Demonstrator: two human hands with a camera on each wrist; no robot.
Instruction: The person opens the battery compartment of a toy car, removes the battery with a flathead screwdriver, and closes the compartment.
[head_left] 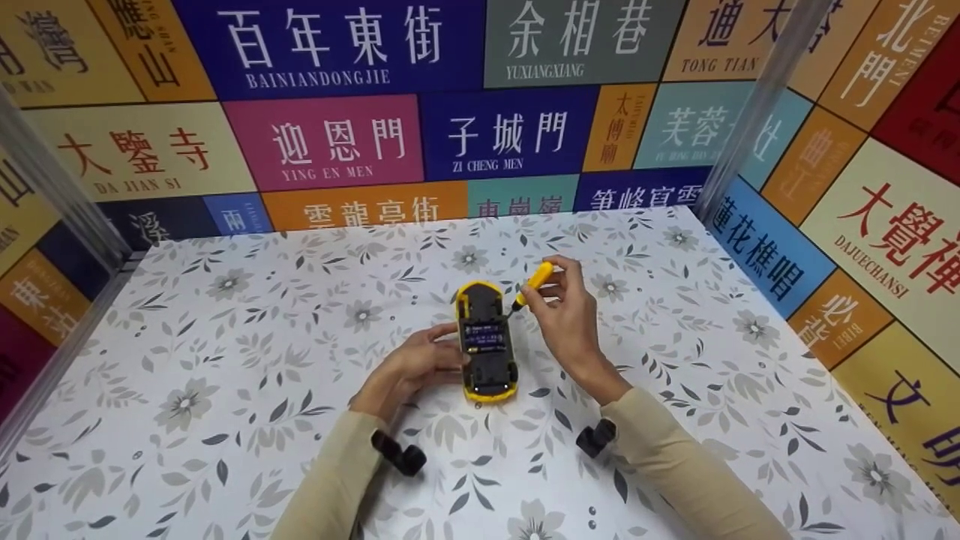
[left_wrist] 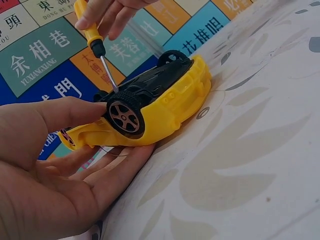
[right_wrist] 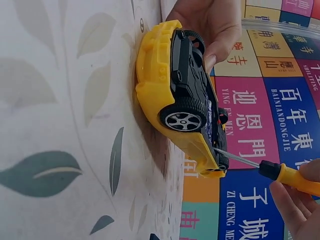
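Observation:
A yellow toy car (head_left: 491,373) lies upside down, its black underside up. Several batteries (head_left: 486,337) show in the uncovered compartment at its middle. My left hand (head_left: 416,365) grips the car from the left, thumb near a wheel (left_wrist: 125,117) and fingers under the yellow body. In my right hand (head_left: 568,324) is a screwdriver (head_left: 540,275) with a yellow handle and black collar, pinched between thumb and fingers. Its metal shaft (right_wrist: 237,157) slants down, with the tip right at the underside near the battery compartment's far right corner.
A white tabletop (head_left: 315,420) with grey flowers and leaves spreads around the car. Panels with Chinese lettering (head_left: 330,142) stand along the back and sides. A black wrist device (head_left: 399,453) sits at the left sleeve, another (head_left: 596,437) at the right.

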